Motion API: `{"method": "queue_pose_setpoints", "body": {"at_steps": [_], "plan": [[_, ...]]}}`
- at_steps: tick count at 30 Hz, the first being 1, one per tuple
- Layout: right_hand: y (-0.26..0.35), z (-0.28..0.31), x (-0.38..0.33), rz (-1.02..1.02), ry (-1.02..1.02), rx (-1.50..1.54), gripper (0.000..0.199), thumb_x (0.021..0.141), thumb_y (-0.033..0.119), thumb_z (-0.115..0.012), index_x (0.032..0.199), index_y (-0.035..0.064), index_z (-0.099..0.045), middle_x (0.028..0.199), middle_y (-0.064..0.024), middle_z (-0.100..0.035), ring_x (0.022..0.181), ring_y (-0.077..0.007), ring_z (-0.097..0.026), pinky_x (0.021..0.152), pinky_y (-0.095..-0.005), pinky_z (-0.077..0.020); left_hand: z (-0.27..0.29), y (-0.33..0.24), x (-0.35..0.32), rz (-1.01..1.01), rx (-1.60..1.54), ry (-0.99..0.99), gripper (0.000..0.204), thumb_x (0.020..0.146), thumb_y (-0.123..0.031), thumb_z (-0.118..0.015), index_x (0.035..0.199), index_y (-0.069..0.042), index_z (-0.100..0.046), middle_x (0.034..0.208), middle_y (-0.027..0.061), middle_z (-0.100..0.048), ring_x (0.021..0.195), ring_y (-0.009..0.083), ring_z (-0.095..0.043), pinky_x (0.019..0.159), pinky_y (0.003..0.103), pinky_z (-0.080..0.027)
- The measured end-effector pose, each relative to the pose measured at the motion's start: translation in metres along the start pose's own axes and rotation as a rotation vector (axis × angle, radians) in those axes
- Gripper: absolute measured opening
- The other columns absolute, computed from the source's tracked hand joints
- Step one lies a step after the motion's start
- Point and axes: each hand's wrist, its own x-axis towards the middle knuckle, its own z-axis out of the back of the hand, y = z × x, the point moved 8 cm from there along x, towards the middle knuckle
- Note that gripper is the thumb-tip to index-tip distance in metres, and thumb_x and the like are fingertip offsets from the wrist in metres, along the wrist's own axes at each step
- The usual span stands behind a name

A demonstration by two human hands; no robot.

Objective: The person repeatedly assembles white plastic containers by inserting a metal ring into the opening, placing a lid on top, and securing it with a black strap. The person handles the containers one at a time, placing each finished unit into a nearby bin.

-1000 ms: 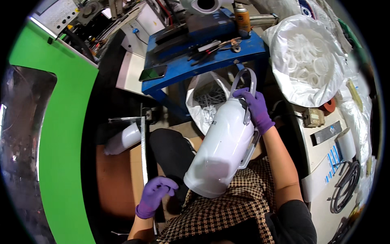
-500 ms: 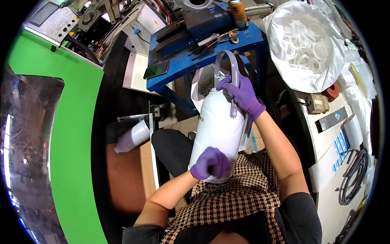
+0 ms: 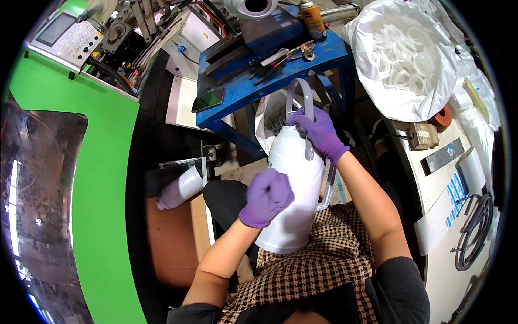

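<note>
A large white jug (image 3: 294, 189) with a grey loop handle (image 3: 302, 89) at its top and a side handle (image 3: 328, 189) leans upright over my lap, its base against the checked apron (image 3: 302, 275). My right hand (image 3: 319, 132), in a purple glove, is closed round the loop handle beside the jug's neck. In front of the jug's left side, my left hand (image 3: 268, 197), gloved alike, is curled into a fist. Its inner fingers are turned out of sight, so whatever they hold is hidden.
A blue bench (image 3: 232, 108) ahead carries pliers (image 3: 272, 67), a phone (image 3: 208, 100) and a spray can (image 3: 313, 20). Another white bottle (image 3: 181, 188) lies at left on a brown carton (image 3: 170, 237). At right, a white bag (image 3: 372, 97) holds clear rings. A green machine (image 3: 102, 178) stands far left.
My left fist has moved up from the jug's lower part toward its left side. The jug and my right hand have shifted slightly; my right hand keeps its grip.
</note>
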Motion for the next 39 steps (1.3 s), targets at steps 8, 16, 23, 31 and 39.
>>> {"method": "queue_pose_setpoints", "body": {"at_steps": [8,16,23,31,39], "plan": [[0.001,0.015,-0.001,-0.009,-0.120,-0.192,0.022,0.084,0.025,-0.070,0.090,0.0033,-0.070,0.075,-0.0057,-0.065,0.066,-0.0162,-0.062,0.067,-0.0311,-0.0508,0.035,-0.003,0.018,-0.120,-0.220,-0.047,0.059,0.111,-0.030,-0.037,0.054,-0.015,-0.035,0.050,0.0007,-0.034,0.037,0.0128,-0.031,0.042,0.028,-0.032],[0.005,0.005,0.003,-0.046,-0.140,-0.396,0.023,0.087,0.028,-0.069,0.093,0.0049,-0.070,0.081,-0.0063,-0.067,0.073,-0.0161,-0.064,0.073,-0.0319,-0.0520,0.082,-0.039,0.043,-0.237,-0.336,-0.234,0.049,0.106,-0.025,-0.041,0.060,-0.017,-0.029,0.054,-0.0015,-0.029,0.042,0.0149,-0.026,0.045,0.030,-0.029],[0.017,-0.003,-0.014,-0.002,-0.093,-0.242,0.023,0.090,0.028,-0.068,0.095,0.0061,-0.066,0.077,-0.0040,-0.066,0.065,-0.0120,-0.062,0.066,-0.0285,-0.0502,-0.014,-0.006,0.021,-0.025,-0.278,0.227,0.059,0.108,-0.045,-0.037,0.057,-0.015,-0.037,0.059,-0.0008,-0.040,0.044,0.0130,-0.036,0.045,0.033,-0.031],[0.041,-0.005,-0.028,0.028,-0.039,-0.085,0.013,0.087,0.015,-0.067,0.092,0.0040,-0.068,0.074,-0.0023,-0.065,0.063,-0.0098,-0.060,0.061,-0.0264,-0.0501,0.006,-0.059,0.026,-0.211,-0.849,0.194,0.049,0.105,-0.040,-0.048,0.063,-0.019,-0.035,0.061,-0.0038,-0.035,0.047,0.0071,-0.038,0.048,0.024,-0.039],[0.026,0.024,-0.040,0.062,-0.079,-0.011,0.012,0.089,0.008,-0.063,0.097,0.0000,-0.063,0.084,-0.0042,-0.069,0.061,-0.0066,-0.051,0.058,-0.0220,-0.0425,0.056,0.050,-0.050,0.171,-0.994,-0.306,0.054,0.111,-0.036,-0.034,0.155,-0.007,-0.042,0.161,0.0136,-0.044,0.151,0.0282,-0.038,0.121,0.047,-0.030]]}}
